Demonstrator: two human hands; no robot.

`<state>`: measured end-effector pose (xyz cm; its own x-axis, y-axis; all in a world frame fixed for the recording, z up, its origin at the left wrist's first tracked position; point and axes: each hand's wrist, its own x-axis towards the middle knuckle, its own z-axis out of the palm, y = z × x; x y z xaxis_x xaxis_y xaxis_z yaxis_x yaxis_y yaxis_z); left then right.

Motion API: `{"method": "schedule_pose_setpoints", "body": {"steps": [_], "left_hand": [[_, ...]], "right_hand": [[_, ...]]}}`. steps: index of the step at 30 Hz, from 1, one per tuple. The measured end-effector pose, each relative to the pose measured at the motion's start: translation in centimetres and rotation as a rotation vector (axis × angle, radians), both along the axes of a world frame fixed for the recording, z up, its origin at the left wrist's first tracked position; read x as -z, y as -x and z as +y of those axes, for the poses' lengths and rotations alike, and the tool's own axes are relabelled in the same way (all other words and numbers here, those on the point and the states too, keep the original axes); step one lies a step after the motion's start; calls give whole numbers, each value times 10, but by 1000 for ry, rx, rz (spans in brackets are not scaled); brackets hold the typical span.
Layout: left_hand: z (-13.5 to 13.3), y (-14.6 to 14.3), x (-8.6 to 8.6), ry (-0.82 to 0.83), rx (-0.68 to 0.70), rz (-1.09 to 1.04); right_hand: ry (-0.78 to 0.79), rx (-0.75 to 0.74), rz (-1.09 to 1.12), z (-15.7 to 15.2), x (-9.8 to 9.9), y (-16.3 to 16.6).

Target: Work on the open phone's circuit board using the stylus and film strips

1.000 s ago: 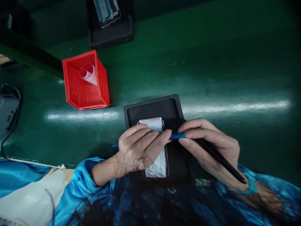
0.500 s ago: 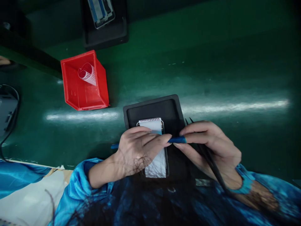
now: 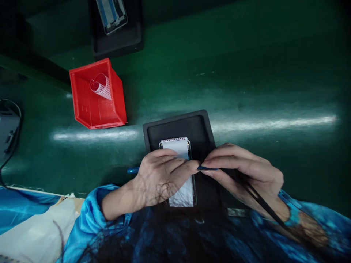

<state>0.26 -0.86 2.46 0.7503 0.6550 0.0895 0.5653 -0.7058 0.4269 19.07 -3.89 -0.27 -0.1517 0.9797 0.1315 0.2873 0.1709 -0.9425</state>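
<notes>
My left hand (image 3: 161,179) is closed around a thin blue strip (image 3: 133,170), whose ends stick out on both sides of it. At the strip's right end the thumb and fingertips of my right hand (image 3: 246,171) pinch it. Black tweezers (image 3: 264,208) are tucked in my right palm, pointing back over the wrist; their tips are hidden. Below my left hand, a phone body (image 3: 189,146) lies in a black tray (image 3: 179,126). A white sheet (image 3: 182,197) with a dotted top edge covers most of the phone. My left hand hides its middle.
A red bin (image 3: 116,98) with a curled dotted sheet (image 3: 102,87) in it stands at left on the green table (image 3: 260,80). Farther back, another black tray (image 3: 117,45) holds an opened phone (image 3: 112,16). A grey device with a cable (image 3: 9,133) sits at far left.
My right fingers have shifted slightly left along the blue strip, closer to my left hand. The strip's right end looks narrower, and the tweezers' tips have gone out of sight.
</notes>
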Motion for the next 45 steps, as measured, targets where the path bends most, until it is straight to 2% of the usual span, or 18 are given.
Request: {"method": "schedule_pose_setpoints", "body": {"steps": [11, 20, 27, 31, 37, 40, 43, 45], "left_hand": [[1, 0, -1, -10, 23, 8], [3, -2, -2, 57, -13, 2], [2, 0, -2, 38, -21, -37], [2, 0, -2, 42, -10, -15], [2, -2, -3, 72, -14, -26], [3, -3, -6, 83, -71, -55], [4, -2, -9, 114, -166, -92], [5, -1, -9, 108, -181, -116]], "right_hand": [[-17, -34, 41, 1, -1, -2], [-40, -45, 47, 2, 0, 0], [10, -172, 21, 6, -5, -6], [24, -166, -35, 8, -7, -10], [-164, -142, -150, 6, -2, -11], [-256, -128, -237, 5, -3, -12], [-260, -89, -261, 5, -6, -13], [-235, -59, -260, 6, -8, -14]]}}
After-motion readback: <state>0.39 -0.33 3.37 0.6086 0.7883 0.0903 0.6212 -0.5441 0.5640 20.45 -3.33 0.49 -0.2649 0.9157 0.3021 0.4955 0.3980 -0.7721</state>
